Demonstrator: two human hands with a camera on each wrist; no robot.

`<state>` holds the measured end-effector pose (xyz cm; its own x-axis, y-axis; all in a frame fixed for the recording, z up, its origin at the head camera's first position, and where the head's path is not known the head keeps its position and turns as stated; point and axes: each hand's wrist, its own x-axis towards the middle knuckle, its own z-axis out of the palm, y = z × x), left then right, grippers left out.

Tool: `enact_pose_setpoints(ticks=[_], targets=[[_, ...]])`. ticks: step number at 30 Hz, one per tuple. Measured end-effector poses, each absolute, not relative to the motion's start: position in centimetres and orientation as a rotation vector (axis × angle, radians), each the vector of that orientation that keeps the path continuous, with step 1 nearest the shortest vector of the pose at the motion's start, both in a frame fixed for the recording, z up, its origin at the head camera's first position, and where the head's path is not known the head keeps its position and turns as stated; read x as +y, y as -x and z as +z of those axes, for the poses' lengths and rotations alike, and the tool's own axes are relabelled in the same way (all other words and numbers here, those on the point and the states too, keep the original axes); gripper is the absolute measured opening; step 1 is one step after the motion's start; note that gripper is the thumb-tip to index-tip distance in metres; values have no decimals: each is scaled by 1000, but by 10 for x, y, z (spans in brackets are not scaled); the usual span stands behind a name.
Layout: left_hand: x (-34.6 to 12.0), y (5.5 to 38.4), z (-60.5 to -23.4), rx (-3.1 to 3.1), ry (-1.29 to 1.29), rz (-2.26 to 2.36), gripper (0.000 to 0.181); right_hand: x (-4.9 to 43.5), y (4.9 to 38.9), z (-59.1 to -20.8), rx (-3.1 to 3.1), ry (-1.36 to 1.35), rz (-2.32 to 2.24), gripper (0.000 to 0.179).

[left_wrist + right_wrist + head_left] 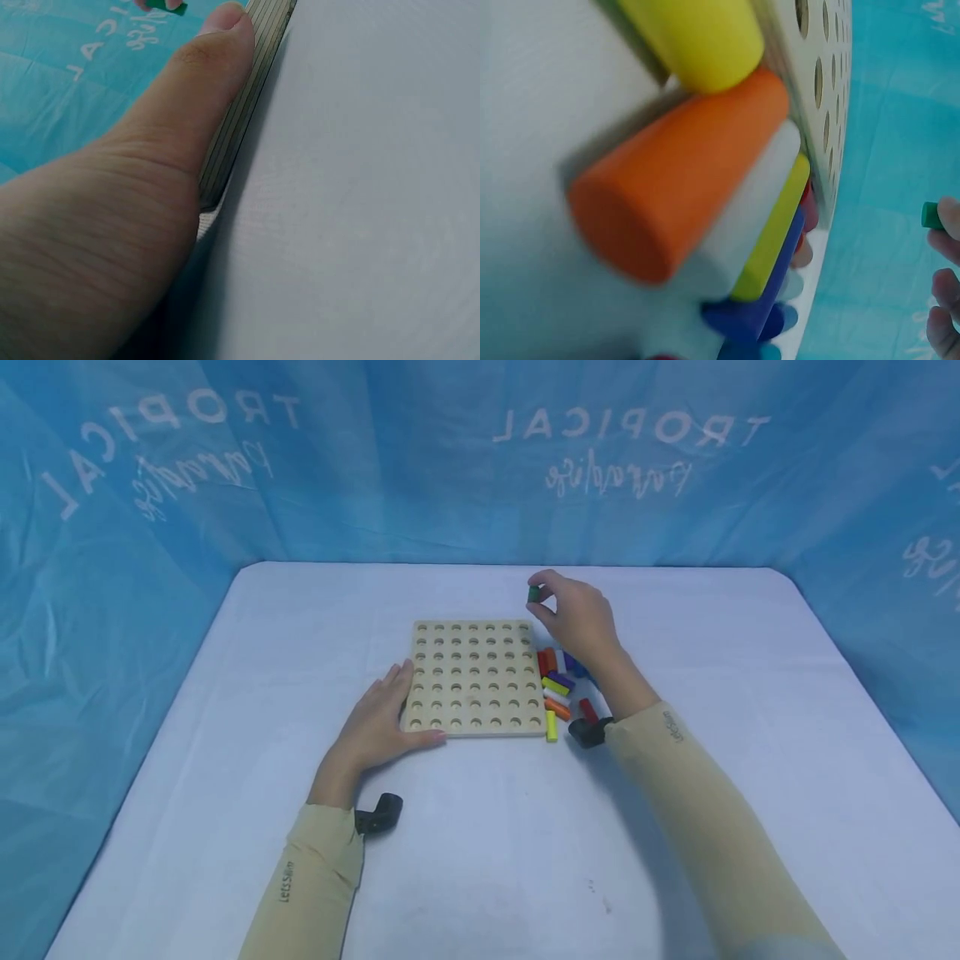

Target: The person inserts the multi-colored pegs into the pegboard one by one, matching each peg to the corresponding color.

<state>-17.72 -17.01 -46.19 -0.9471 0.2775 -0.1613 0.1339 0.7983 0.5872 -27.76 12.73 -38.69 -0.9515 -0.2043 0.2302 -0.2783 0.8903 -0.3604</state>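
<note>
A square wooden pegboard [474,678] with rows of round holes lies flat on the table. My left hand [378,718] rests at its near left corner, with the thumb [217,60] along the near edge and the fingers against the left side. Above the board's far right corner, my right hand [577,614] pinches a small green peg [533,594] between thumb and fingertips. That green peg [931,216] also shows at the right of the right wrist view, clear of the board. The holes that I can see hold no pegs.
Loose coloured pegs lie along the board's right side, among them a yellow peg [551,727], an orange peg [682,176] and a dark red peg [588,710]. My right forearm hides part of the pile. Blue printed curtains [465,460] hang behind the white table [480,860].
</note>
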Motion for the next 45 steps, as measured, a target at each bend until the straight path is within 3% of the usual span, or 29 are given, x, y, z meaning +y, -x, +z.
enact_pose_setpoints(ticks=[45], targets=[[-171,180,-465,2750,-288,867,130,101,294,-409,-3003,-507,488,30]])
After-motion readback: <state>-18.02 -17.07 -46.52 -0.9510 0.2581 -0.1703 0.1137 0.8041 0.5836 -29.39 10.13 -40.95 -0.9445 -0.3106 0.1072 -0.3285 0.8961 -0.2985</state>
